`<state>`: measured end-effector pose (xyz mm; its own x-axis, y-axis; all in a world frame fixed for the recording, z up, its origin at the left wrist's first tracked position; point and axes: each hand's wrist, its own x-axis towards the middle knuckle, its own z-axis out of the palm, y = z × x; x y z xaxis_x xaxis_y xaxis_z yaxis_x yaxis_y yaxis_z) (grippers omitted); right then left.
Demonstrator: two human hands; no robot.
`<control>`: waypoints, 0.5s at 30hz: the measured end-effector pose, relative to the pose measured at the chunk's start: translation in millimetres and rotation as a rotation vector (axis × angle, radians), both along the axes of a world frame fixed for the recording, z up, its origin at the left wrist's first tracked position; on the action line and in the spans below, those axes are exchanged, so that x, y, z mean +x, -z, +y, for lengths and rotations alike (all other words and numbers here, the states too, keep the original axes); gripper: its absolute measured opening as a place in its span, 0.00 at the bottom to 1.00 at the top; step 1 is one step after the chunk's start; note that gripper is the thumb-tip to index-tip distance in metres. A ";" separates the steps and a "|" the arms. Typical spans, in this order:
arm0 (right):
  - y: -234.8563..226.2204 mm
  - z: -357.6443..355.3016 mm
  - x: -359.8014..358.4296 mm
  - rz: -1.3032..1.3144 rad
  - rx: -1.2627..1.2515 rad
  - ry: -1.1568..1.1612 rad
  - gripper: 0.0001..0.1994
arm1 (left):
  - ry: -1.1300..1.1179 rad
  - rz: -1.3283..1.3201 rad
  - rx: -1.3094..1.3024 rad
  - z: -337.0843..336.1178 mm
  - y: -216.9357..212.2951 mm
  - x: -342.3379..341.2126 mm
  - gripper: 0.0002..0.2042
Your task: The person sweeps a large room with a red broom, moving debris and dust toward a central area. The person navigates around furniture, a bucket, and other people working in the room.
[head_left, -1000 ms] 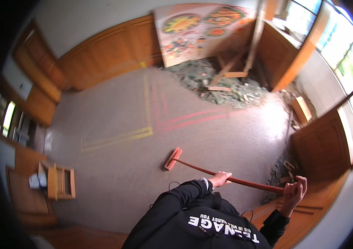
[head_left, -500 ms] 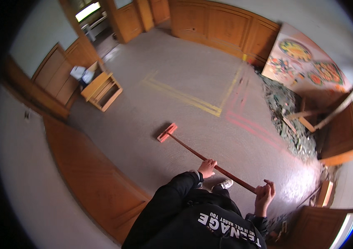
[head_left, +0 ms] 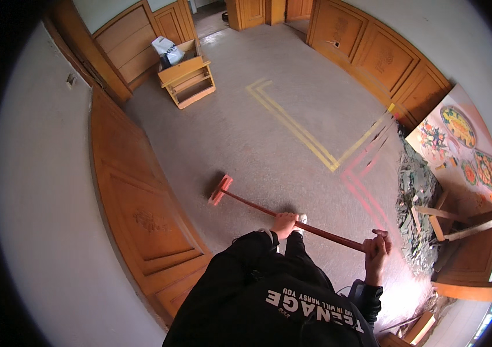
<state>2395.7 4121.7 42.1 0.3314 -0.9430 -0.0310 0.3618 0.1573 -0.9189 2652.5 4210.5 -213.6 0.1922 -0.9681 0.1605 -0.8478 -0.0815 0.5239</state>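
A push broom (head_left: 252,204) with a long reddish-brown handle slants across in front of me. Its red head (head_left: 220,189) rests on the grey floor to the left, near the wood panelling. My left hand (head_left: 285,224) is wrapped round the middle of the handle. At the handle's right end, my right hand (head_left: 377,248) grips the shaft, with one finger raised off it. A pale shoe (head_left: 301,220) of mine shows just beyond my left hand, partly covered by the handle.
Rubble (head_left: 417,202) lies heaped along the right wall, beside a leaning food-picture board (head_left: 460,139) and a broken wooden frame (head_left: 440,217). A wooden drawer unit (head_left: 188,81) holding a white bag (head_left: 168,51) stands far left. Yellow tape lines (head_left: 298,127) and pink lines (head_left: 362,191) mark the floor.
My view has turned left, so the room's contents sit further right. The broom's head has swung nearer the left-hand panelling. Both hands keep their hold on the handle.
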 end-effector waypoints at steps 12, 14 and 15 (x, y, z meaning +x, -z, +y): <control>-52.9 -98.6 -32.0 0.076 -0.310 0.246 0.08 | 0.219 0.098 -0.113 -199.7 -43.6 -57.5 0.13; -52.3 -124.1 -32.6 0.080 -0.312 0.227 0.08 | 0.177 0.047 -0.080 -210.0 -42.4 -58.7 0.13; -50.5 -135.9 -32.9 0.063 -0.279 0.174 0.08 | 0.159 0.042 -0.028 -209.0 -40.2 -56.5 0.14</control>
<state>2362.8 3985.8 92.5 0.1705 -0.9601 0.2214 0.3022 -0.1629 -0.9392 2596.0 4001.4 -173.4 0.0442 -0.9822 0.1827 -0.8261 0.0669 0.5596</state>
